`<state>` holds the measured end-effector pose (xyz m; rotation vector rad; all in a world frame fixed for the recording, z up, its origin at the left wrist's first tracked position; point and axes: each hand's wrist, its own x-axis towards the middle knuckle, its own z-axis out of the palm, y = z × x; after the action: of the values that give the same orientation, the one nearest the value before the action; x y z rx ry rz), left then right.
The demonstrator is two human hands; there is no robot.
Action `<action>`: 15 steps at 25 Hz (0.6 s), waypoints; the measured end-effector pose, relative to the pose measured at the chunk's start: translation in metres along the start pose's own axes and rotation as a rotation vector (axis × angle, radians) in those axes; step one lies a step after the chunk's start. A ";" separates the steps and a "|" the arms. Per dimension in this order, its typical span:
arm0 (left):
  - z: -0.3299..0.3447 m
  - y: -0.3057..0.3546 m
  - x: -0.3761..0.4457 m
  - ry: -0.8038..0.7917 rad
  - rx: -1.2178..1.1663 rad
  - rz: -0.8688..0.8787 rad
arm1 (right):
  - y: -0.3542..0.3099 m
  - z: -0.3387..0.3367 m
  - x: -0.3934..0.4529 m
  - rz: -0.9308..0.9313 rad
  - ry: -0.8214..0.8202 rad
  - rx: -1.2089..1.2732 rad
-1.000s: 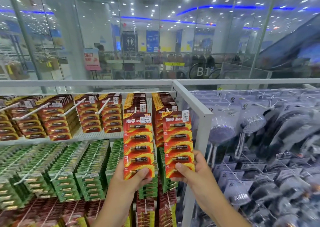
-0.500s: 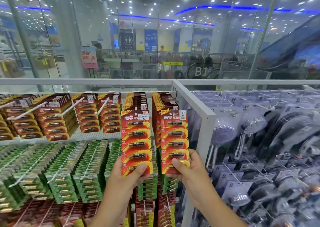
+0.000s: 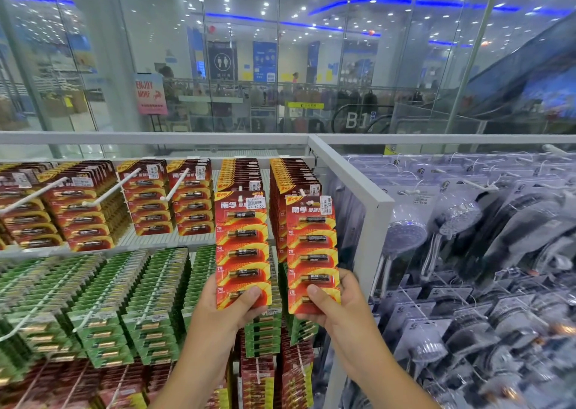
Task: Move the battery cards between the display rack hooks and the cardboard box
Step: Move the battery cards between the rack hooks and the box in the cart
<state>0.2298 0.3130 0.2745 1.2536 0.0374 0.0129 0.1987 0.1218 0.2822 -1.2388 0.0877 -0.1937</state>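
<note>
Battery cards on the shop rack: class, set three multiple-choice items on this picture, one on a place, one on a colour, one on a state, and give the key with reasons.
1. Where do the shower heads hang?
A. To the right of the white post
B. Below the green cards
C. To the left of the red cards

2. What colour are the battery cards in the row below the top red row?
A. Blue
B. Green
C. White

3. What is the left hand doing?
A. Hanging idle
B. Pressing flat on the shelf
C. Holding the bottom of a red battery card

Key: 1 A, the shower heads fill the section right of the post. 2 B, the second row is green. 3 C, thumb on the card's front, in a pinch grip; the right hand holds another red card likewise.
</note>
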 end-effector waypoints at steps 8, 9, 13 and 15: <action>0.004 0.002 0.033 -0.023 0.061 0.013 | 0.009 0.023 0.049 0.028 0.168 -0.012; 0.003 0.002 0.041 -0.022 0.073 0.011 | 0.012 0.025 0.056 0.037 0.189 -0.012; -0.003 -0.007 0.070 -0.038 0.091 -0.025 | 0.027 0.027 0.086 0.073 0.256 0.017; -0.008 -0.015 0.080 -0.034 0.086 -0.049 | 0.034 0.027 0.094 0.073 0.279 0.035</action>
<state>0.3090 0.3183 0.2562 1.3386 0.0399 -0.0526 0.2989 0.1393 0.2625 -1.1658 0.3685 -0.3028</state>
